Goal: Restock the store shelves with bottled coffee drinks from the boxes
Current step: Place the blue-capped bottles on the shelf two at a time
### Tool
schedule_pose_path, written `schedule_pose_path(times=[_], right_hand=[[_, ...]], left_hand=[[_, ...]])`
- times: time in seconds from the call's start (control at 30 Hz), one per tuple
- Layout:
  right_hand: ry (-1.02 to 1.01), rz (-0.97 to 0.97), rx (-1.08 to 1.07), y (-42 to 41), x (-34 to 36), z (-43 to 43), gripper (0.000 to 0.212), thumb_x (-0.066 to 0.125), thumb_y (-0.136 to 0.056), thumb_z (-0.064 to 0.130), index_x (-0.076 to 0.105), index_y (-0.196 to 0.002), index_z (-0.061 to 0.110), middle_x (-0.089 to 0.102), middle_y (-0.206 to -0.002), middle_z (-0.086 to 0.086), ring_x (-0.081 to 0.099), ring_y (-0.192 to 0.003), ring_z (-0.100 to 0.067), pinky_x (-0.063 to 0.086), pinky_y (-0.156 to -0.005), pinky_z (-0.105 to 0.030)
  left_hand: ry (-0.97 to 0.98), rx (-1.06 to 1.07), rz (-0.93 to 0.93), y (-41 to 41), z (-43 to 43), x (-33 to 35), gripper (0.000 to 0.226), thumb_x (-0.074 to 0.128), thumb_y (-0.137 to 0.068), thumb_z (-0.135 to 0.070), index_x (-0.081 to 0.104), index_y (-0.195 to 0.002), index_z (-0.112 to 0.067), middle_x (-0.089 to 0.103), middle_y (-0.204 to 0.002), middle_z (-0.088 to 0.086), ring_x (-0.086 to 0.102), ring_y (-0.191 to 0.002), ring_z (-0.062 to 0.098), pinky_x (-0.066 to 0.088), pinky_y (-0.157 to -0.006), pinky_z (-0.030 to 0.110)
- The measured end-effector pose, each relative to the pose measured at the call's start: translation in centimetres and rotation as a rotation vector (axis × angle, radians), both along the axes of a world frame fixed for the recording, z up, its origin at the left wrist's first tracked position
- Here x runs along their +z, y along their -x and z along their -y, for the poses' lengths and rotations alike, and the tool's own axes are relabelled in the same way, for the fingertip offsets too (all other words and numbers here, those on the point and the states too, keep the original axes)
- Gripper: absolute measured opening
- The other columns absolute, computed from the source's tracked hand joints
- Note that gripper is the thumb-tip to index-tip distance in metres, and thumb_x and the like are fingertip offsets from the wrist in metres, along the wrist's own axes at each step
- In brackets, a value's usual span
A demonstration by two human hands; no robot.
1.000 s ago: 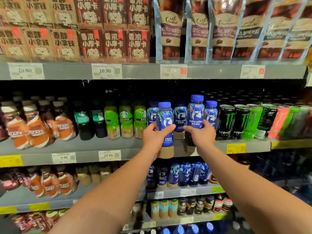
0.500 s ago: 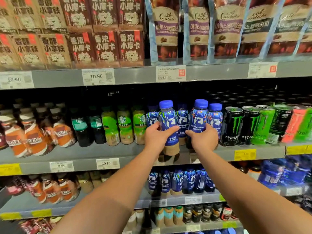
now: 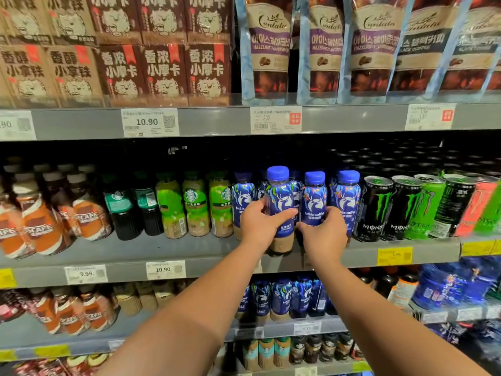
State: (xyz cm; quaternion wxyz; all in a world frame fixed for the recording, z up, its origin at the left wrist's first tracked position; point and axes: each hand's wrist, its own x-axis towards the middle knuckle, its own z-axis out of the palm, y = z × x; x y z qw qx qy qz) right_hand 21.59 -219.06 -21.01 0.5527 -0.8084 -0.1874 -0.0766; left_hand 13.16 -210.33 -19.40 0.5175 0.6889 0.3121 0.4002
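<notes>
**2 Luckin bottles at shelf front, both gripped**

The left hand (image 3: 259, 226) is wrapped round the front Luckin coffee bottle (image 3: 280, 196), thumb across the label. The right hand (image 3: 324, 236) is curled round a 2nd Luckin coffee bottle (image 3: 314, 198) just beside it. Both are held upright, long axis vertical, at the front of the middle shelf (image 3: 162, 248). Whether either base is seated cannot be told. The Luckin row (image 3: 347, 196) lies directly behind, between Starbucks bottles (image 3: 193, 207) and Monster cans (image 3: 375, 210). A straight push back is judged to be needed, with more travel for the left-hand bottle.
</notes>
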Motion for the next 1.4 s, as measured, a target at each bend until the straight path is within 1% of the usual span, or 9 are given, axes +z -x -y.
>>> schedule_pose_path(times=[0.1, 0.2, 0.47, 0.57, 0.77, 0.83, 1.07, 1.23, 1.4], right_hand=[[0.011, 0.047, -0.009, 0.2, -0.7, -0.1, 0.055, 0.082, -0.068, 0.021, 0.055, -0.114, 0.009, 0.056, -0.112, -0.010, 0.055, -0.107, -0.029, 0.044, -0.085, -0.039], [-0.003, 0.059, -0.012, 0.2, -1.1, 0.0, 0.053, 0.080, -0.071, 0.020, 0.053, -0.115, 0.009, 0.057, -0.111, -0.010, 0.055, -0.107, -0.029, 0.043, -0.086, -0.038], [0.023, 0.033, -0.037, 0.1, -1.3, -0.1, 0.059, 0.082, -0.070, 0.020, 0.049, -0.118, 0.008, 0.054, -0.116, -0.010, 0.054, -0.109, -0.031, 0.046, -0.088, -0.042], [0.070, 0.072, -0.023, 0.1, -1.6, 0.3, 0.058, 0.079, -0.071, 0.020, 0.048, -0.119, 0.010, 0.052, -0.116, -0.009, 0.053, -0.110, -0.032, 0.047, -0.088, -0.043], [0.078, 0.079, -0.009, 0.0, -2.0, 0.5, 0.057, 0.076, -0.073, 0.016, 0.046, -0.122, 0.010, 0.053, -0.118, -0.010, 0.054, -0.109, -0.032, 0.047, -0.088, -0.042], [0.060, 0.061, -0.009, 0.0, -2.1, 0.6, 0.056, 0.077, -0.074, 0.016, 0.048, -0.121, 0.010, 0.054, -0.118, -0.009, 0.055, -0.108, -0.030, 0.046, -0.087, -0.041], [0.015, 0.071, 0.017, -0.4, -2.5, 0.8, 0.054, 0.079, -0.073, 0.018, 0.052, -0.120, 0.011, 0.056, -0.115, -0.006, 0.058, -0.104, -0.026, 0.046, -0.085, -0.038], [-0.012, 0.053, 0.001, -0.2, -2.7, 0.7, 0.057, 0.079, -0.074, 0.017, 0.051, -0.124, 0.012, 0.055, -0.119, -0.007, 0.058, -0.106, -0.027, 0.046, -0.087, -0.038], [-0.025, 0.038, -0.008, -0.2, -2.9, 0.5, 0.057, 0.078, -0.075, 0.016, 0.052, -0.126, 0.011, 0.055, -0.120, -0.007, 0.057, -0.107, -0.026, 0.048, -0.090, -0.042]], left_hand=[[0.008, -0.029, 0.030, -0.5, 0.0, 0.1, 0.046, 0.086, -0.066, -0.026, 0.064, -0.106, -0.018, 0.070, -0.104, 0.001, 0.067, -0.091, 0.013, 0.056, -0.083, 0.033], [0.046, -0.017, 0.075, -1.1, -0.2, -0.2, 0.068, 0.087, -0.065, -0.025, 0.053, -0.123, -0.017, 0.068, -0.110, 0.002, 0.067, -0.097, 0.016, 0.056, -0.083, 0.034], [0.102, 0.003, 0.123, -1.9, -0.5, -1.2, 0.064, 0.084, -0.069, -0.030, 0.051, -0.123, -0.019, 0.064, -0.119, 0.005, 0.063, -0.107, 0.020, 0.054, -0.091, 0.044], [0.057, 0.041, 0.073, -1.8, -0.4, -1.1, 0.055, 0.082, -0.071, -0.032, 0.051, -0.116, -0.025, 0.063, -0.115, 0.001, 0.062, -0.103, 0.019, 0.054, -0.088, 0.042], [0.045, 0.008, -0.004, -1.2, -0.7, -0.2, 0.057, 0.083, -0.070, -0.018, 0.052, -0.118, -0.018, 0.064, -0.108, 0.000, 0.064, -0.093, 0.016, 0.054, -0.077, 0.031], [0.052, 0.009, 0.031, -1.3, -0.8, -0.5, 0.056, 0.084, -0.069, -0.017, 0.053, -0.115, -0.019, 0.065, -0.110, 0.000, 0.065, -0.094, 0.017, 0.055, -0.082, 0.035], [0.065, -0.018, 0.032, -2.7, 0.5, -2.8, 0.080, 0.088, -0.057, -0.028, 0.053, -0.128, -0.020, 0.064, -0.121, 0.004, 0.064, -0.108, 0.021, 0.052, -0.094, 0.046], [-0.057, 0.062, -0.093, -2.7, 0.7, -3.0, 0.077, 0.084, -0.058, -0.037, 0.052, -0.127, -0.023, 0.061, -0.118, -0.001, 0.062, -0.103, 0.016, 0.053, -0.090, 0.041], [-0.053, 0.075, -0.135, -2.3, 1.1, -3.3, 0.060, 0.082, -0.064, -0.030, 0.057, -0.117, -0.019, 0.063, -0.111, 0.001, 0.063, -0.097, 0.016, 0.054, -0.087, 0.040]])
